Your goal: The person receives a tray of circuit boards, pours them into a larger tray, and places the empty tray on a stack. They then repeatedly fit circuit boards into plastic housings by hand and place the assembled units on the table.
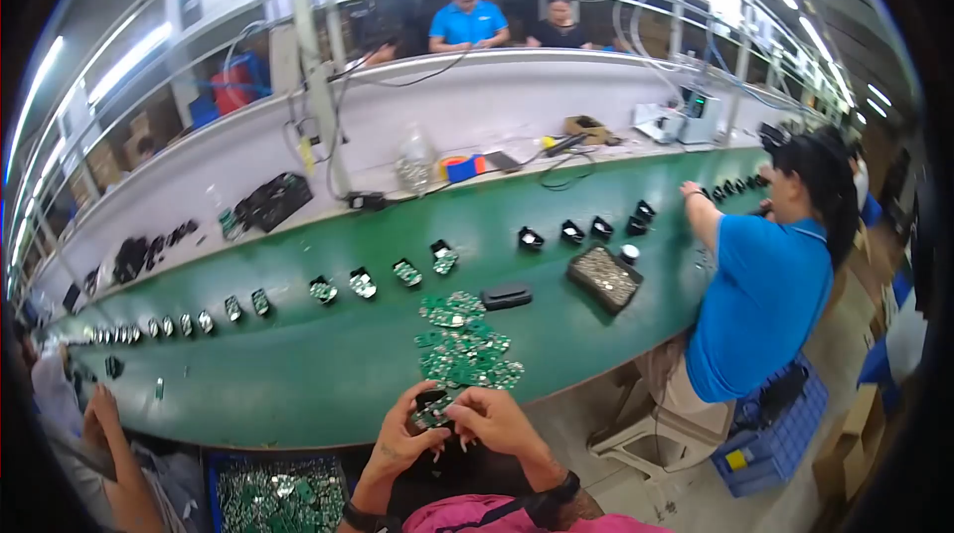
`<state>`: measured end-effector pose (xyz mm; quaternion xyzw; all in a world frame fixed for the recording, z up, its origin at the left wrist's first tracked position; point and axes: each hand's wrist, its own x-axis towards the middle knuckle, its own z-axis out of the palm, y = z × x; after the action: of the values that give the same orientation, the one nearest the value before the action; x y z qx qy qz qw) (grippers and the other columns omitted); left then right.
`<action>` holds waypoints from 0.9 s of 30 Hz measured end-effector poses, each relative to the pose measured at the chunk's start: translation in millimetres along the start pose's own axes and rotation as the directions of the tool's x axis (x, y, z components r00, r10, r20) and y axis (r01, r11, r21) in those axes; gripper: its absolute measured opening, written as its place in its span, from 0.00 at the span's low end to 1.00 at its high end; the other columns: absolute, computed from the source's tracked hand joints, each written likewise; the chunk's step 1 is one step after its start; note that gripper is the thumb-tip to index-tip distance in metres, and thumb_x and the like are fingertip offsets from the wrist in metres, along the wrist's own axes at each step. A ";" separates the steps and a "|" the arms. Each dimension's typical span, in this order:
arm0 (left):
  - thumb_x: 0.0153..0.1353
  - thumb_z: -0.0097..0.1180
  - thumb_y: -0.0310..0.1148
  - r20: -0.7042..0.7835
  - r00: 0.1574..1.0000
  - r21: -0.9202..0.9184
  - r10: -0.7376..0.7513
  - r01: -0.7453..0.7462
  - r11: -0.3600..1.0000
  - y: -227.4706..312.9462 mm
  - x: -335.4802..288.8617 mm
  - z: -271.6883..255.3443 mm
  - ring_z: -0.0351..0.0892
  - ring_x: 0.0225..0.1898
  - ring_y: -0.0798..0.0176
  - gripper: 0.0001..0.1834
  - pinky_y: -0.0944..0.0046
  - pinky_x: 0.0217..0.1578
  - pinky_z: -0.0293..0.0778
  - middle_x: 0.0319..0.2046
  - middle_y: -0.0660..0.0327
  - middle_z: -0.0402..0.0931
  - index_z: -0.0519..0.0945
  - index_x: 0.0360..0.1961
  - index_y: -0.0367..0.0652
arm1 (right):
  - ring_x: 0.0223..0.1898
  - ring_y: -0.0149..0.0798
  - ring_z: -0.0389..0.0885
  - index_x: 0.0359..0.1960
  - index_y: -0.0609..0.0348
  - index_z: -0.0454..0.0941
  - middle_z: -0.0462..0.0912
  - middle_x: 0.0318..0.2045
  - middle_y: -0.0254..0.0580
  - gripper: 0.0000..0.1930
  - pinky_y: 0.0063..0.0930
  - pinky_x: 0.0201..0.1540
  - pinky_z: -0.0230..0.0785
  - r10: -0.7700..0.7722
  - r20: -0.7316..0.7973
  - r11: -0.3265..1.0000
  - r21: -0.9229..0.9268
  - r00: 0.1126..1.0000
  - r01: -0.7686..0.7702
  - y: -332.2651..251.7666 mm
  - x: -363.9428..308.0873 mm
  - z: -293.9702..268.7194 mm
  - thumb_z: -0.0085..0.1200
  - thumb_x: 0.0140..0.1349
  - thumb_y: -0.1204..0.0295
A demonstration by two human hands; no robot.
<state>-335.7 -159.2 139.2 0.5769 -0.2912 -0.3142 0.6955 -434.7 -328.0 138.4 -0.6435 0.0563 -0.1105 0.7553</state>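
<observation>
Close to the table's front edge, my left hand (397, 439) is closed around a small black housing with a green circuit board (432, 412) in it. My right hand (494, 421) pinches at the board's right side, thumb and fingers touching it; whether it grips the board or some small part is hidden. Just beyond my hands lies a loose pile of green circuit boards (467, 354). A black oblong case (507, 295) rests at the pile's far right. Farther back stands a row of black housings with green boards, among them a housing (405, 273).
A tray of small metal parts (604, 278) sits right of the pile. A blue crate of circuit boards (278, 493) is at lower left. At right a co-worker in a blue shirt (760, 295) reaches over the green table (328, 374); another person's hand (99, 414) is at left.
</observation>
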 end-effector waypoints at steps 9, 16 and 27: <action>0.60 0.63 0.21 -0.186 0.948 0.113 0.258 -0.240 0.964 -3.6 42.4 -17.0 0.78 0.47 0.69 0.27 0.69 0.41 0.80 0.52 0.59 0.75 0.74 0.61 0.40 | 0.17 0.24 0.74 0.26 0.61 0.75 0.77 0.17 0.34 0.14 0.20 0.17 0.64 -0.028 -0.183 0.977 -0.214 0.983 -0.012 -16.2 60.9 18.5 0.54 0.71 0.69; 0.62 0.59 0.20 -0.326 0.933 0.255 0.152 -0.068 0.964 0.8 47.2 -51.6 0.78 0.48 0.68 0.25 0.68 0.43 0.79 0.51 0.56 0.78 0.74 0.62 0.41 | 0.20 0.23 0.73 0.28 0.62 0.73 0.77 0.20 0.32 0.15 0.20 0.22 0.64 -0.010 -0.117 0.957 -0.290 0.993 -0.025 -7.1 93.2 45.5 0.52 0.73 0.66; 0.59 0.45 0.13 -0.279 0.946 0.308 0.163 -0.072 0.949 9.3 37.8 -67.1 0.78 0.36 0.70 0.30 0.67 0.38 0.76 0.51 0.55 0.77 0.72 0.64 0.43 | 0.19 0.38 0.70 0.29 0.64 0.76 0.73 0.18 0.41 0.11 0.31 0.24 0.61 -0.120 0.103 0.663 -0.732 0.987 0.157 -18.1 112.3 50.2 0.59 0.66 0.69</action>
<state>-259.3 -145.6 139.0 0.6961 -0.2594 -0.1335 0.6560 -316.1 -309.3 170.9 -0.8981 0.0296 -0.1206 0.4220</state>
